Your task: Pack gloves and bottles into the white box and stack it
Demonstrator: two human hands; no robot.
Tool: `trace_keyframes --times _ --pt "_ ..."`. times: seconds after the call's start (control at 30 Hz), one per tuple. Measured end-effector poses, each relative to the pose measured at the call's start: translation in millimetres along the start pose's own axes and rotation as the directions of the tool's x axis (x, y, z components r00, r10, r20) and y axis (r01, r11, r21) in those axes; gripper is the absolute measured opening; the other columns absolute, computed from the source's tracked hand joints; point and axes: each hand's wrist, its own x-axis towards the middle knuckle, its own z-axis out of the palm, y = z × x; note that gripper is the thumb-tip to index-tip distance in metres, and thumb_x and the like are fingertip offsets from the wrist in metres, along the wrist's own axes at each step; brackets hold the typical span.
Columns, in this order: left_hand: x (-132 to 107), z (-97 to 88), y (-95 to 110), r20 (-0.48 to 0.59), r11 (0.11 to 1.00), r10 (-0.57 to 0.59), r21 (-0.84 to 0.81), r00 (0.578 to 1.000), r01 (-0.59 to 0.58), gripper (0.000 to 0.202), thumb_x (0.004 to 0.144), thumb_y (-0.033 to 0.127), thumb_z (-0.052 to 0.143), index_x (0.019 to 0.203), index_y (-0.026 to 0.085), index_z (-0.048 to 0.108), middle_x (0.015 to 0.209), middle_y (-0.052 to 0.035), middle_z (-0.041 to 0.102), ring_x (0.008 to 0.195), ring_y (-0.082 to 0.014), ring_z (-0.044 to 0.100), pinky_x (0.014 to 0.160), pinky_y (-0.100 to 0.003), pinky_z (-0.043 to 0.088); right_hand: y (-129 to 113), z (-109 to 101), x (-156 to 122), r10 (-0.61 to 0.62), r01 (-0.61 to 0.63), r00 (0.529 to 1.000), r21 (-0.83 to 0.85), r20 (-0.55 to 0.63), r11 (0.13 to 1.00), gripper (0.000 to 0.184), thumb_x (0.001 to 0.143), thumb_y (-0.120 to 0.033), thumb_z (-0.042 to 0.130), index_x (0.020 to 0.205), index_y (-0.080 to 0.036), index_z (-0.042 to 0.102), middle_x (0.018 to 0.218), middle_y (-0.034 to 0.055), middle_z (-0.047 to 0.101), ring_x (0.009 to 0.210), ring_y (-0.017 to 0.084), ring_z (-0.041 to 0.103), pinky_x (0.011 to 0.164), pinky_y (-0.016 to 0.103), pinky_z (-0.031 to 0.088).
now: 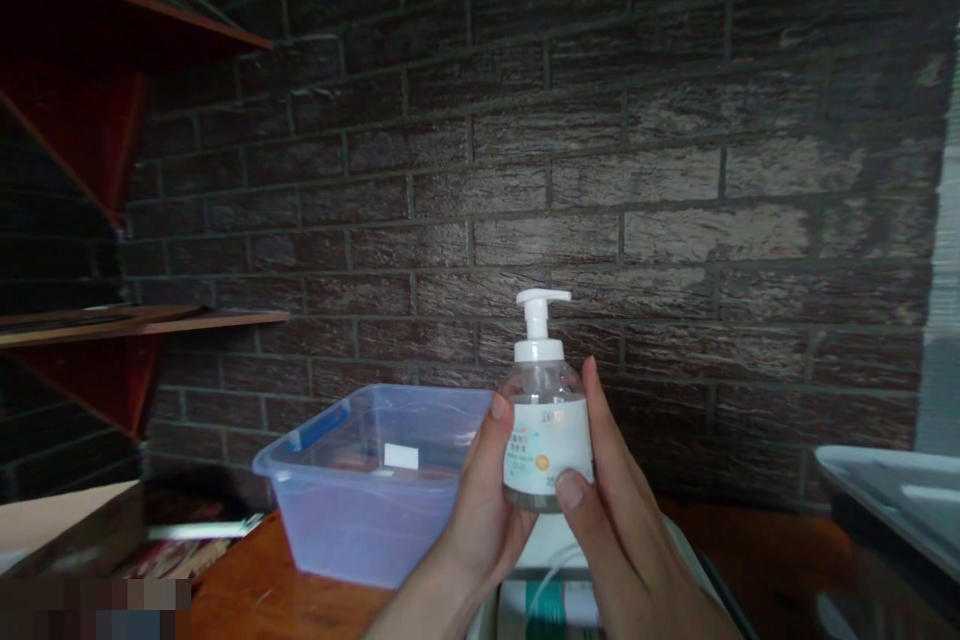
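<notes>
A clear pump bottle [551, 445] with a white label and a white pump head is held upright in front of me, its spout pointing right. My left hand [484, 510] grips its left side, thumb up along the label's edge. From the right, my right hand [619, 520] closes around it, the thumb pressing on the lower label and a finger reaching up the side. Below the bottle, partly hidden by my hands, is a white object with a green-and-white item [551, 605] and a thin pale cord.
On the wooden table [247, 580] to the left stands a translucent purple plastic bin [352, 530] with small white papers visible inside. Reddish shelves [217, 320] jut from the dark brick wall [510, 160]. At right is a light-rimmed container [892, 490]; a cardboard box [75, 530] sits lower left.
</notes>
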Motion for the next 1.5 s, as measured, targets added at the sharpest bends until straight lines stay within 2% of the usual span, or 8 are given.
trace_keyframes --times 0.13,0.37,0.57,0.87,1.0,1.17,1.33,1.5 --pt "4 -1.8 -4 -0.092 0.989 0.062 0.139 0.994 -0.048 0.062 0.093 0.065 0.059 0.133 0.017 0.066 0.131 -0.0126 0.072 0.124 -0.0335 0.065 0.108 -0.043 0.047 10 -5 4 -0.095 0.104 0.993 -0.154 0.068 0.983 0.076 0.105 -0.037 0.05 0.165 -0.042 0.004 0.174 -0.0077 0.011 0.159 0.031 0.016 0.128 0.053 0.023" --pt "1 -6.3 -6 -0.143 0.903 0.207 0.409 0.968 -0.133 0.058 0.091 0.059 0.067 0.138 0.026 0.059 0.142 -0.0076 0.065 0.133 -0.0301 0.057 0.11 -0.039 0.043 15 3 13 -0.184 0.178 0.983 -0.336 0.014 0.925 0.08 0.104 -0.041 0.05 0.167 -0.035 0.0 0.173 0.0027 0.02 0.156 0.032 0.029 0.127 0.054 0.026" --pt "0 -2.4 0 -0.128 0.937 0.156 0.332 0.979 -0.106 0.062 0.088 0.057 0.07 0.137 0.02 0.059 0.123 -0.0104 0.074 0.104 -0.0292 0.071 0.083 -0.034 0.055 12 -5 13 -0.135 0.16 0.984 -0.248 0.115 0.955 0.091 0.1 -0.048 0.058 0.166 -0.036 -0.003 0.174 0.0013 0.017 0.158 0.029 0.023 0.125 0.052 0.032" --pt "7 -13.1 7 -0.071 0.926 0.137 0.363 0.988 -0.102 0.067 0.094 0.069 0.052 0.137 0.019 0.065 0.128 -0.0129 0.074 0.12 -0.0336 0.067 0.105 -0.045 0.048 14 -9 12 -0.165 0.184 0.976 -0.14 0.14 0.973 0.082 0.102 -0.042 0.056 0.166 -0.041 0.004 0.174 -0.0037 0.014 0.159 0.029 0.019 0.125 0.052 0.032" --pt "6 -11.7 8 -0.075 0.896 0.222 0.409 0.972 -0.173 0.064 0.097 0.066 0.049 0.14 0.021 0.062 0.141 -0.012 0.066 0.135 -0.0334 0.057 0.117 -0.046 0.038 17 -4 11 -0.164 0.17 0.983 -0.071 0.088 0.983 0.084 0.099 -0.039 0.062 0.166 -0.04 0.01 0.172 -0.0004 0.023 0.154 0.033 0.034 0.116 0.05 0.048" --pt "-3 -7.0 6 0.057 0.897 0.239 0.369 0.969 -0.243 0.058 0.099 0.049 0.058 0.153 0.031 0.048 0.161 -0.004 0.048 0.15 -0.0327 0.04 0.124 -0.047 0.029 18 0 14 -0.133 0.133 0.991 0.028 0.014 0.991 0.088 0.095 -0.038 0.068 0.165 -0.039 0.014 0.166 0.0033 0.037 0.145 0.033 0.048 0.104 0.046 0.059" --pt "-8 -11.0 6 0.226 0.942 0.16 0.256 0.961 -0.217 0.076 0.093 0.034 0.062 0.162 0.03 0.03 0.163 -0.0043 0.045 0.151 -0.0359 0.036 0.127 -0.051 0.023 18 0 17 -0.133 0.132 0.991 0.093 0.004 0.987 0.086 0.095 -0.037 0.068 0.165 -0.038 0.017 0.165 0.0051 0.04 0.142 0.034 0.052 0.103 0.046 0.06" --pt "-8 -15.2 5 0.273 0.952 0.148 0.223 0.95 -0.212 0.081 0.093 0.032 0.059 0.165 0.028 0.022 0.164 -0.0043 0.043 0.153 -0.0362 0.033 0.127 -0.052 0.022 15 -1 18 -0.156 0.154 0.988 0.091 0.012 0.984 0.085 0.097 -0.033 0.066 0.165 -0.037 0.016 0.165 0.0038 0.039 0.144 0.031 0.05 0.109 0.044 0.055"
